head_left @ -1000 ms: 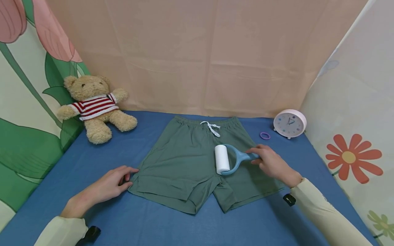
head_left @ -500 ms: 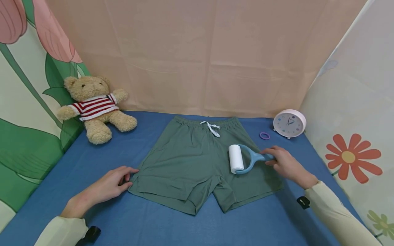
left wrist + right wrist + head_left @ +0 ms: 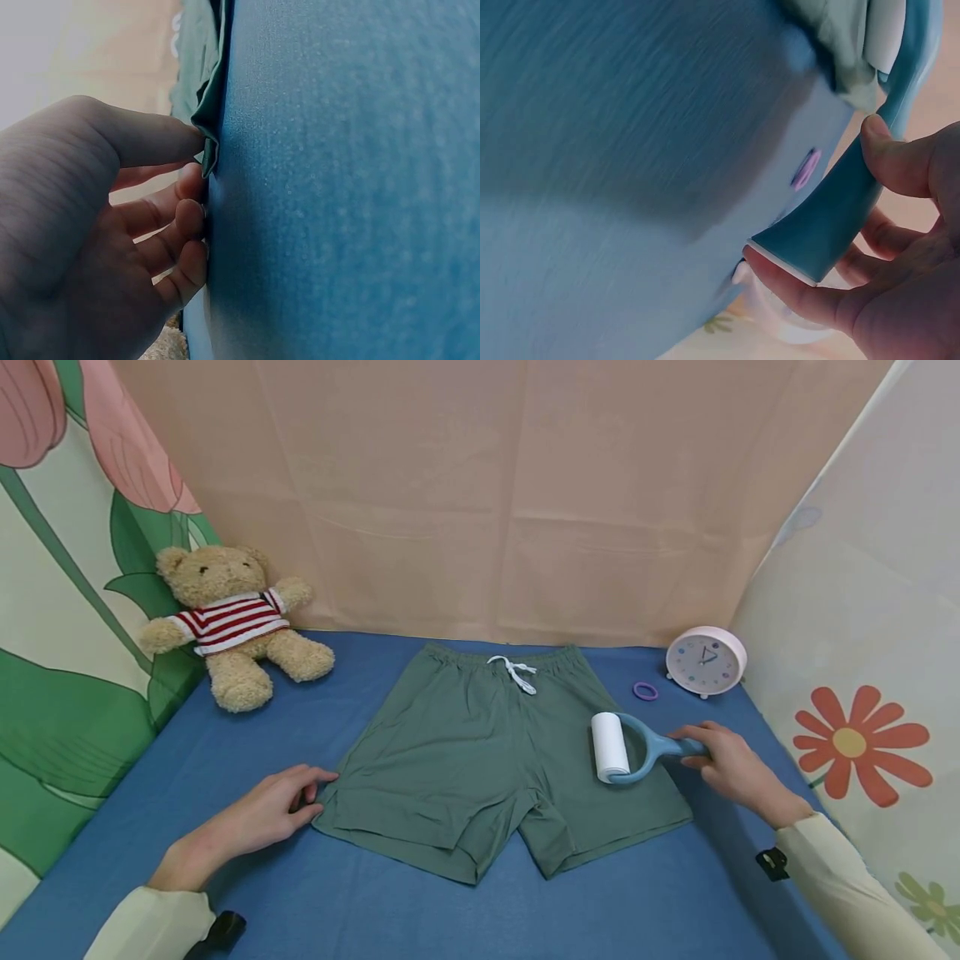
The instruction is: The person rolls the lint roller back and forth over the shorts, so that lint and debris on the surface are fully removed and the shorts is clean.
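Green shorts [image 3: 442, 760] are laid flat on blue counter [image 3: 360, 910], hem corner [image 3: 327, 823] touched by left grip [image 3: 262, 806] (whether pinched cannot be told), and could be dragged into creases by any tackiness of lint roller [image 3: 611, 748], clamped by handle [image 3: 681, 747] in right grip [image 3: 737, 770].

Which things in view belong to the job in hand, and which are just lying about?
Part of the job, it seems:
roller, held in the right hand
shorts, spread out under the roller
left hand, touching the shorts' edge

Just lying about, untouched:
teddy bear
purple ring
clock
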### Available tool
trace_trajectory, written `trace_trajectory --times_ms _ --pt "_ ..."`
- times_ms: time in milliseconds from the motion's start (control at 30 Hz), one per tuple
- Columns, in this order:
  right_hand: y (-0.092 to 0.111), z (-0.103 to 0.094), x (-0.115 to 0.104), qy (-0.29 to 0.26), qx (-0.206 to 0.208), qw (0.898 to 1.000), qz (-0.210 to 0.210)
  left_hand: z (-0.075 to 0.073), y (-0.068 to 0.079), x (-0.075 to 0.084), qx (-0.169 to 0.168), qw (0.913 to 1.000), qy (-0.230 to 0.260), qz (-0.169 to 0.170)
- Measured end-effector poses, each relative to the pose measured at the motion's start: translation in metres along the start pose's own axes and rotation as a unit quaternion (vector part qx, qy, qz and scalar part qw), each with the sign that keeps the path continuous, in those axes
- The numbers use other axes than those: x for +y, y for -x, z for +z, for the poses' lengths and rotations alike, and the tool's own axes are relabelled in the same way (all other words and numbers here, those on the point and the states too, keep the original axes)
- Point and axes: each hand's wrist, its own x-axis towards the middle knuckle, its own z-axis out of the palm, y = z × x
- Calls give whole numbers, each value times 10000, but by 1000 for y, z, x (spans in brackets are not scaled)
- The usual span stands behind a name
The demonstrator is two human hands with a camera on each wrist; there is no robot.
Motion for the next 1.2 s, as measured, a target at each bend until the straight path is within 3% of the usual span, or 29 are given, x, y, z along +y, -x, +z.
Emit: trace_trajectory --times_ms 267,967,1200 --pt "7 -4 16 50 52 9996 258 1 0 -2 9 10000 -9 22" --pt "35 -18 47 192 469 9982 333 1 1 -3 1 10000 28 -6" --pt "39 -34 40 311 968 9946 212 1 1 -3 1 10000 27 -16"
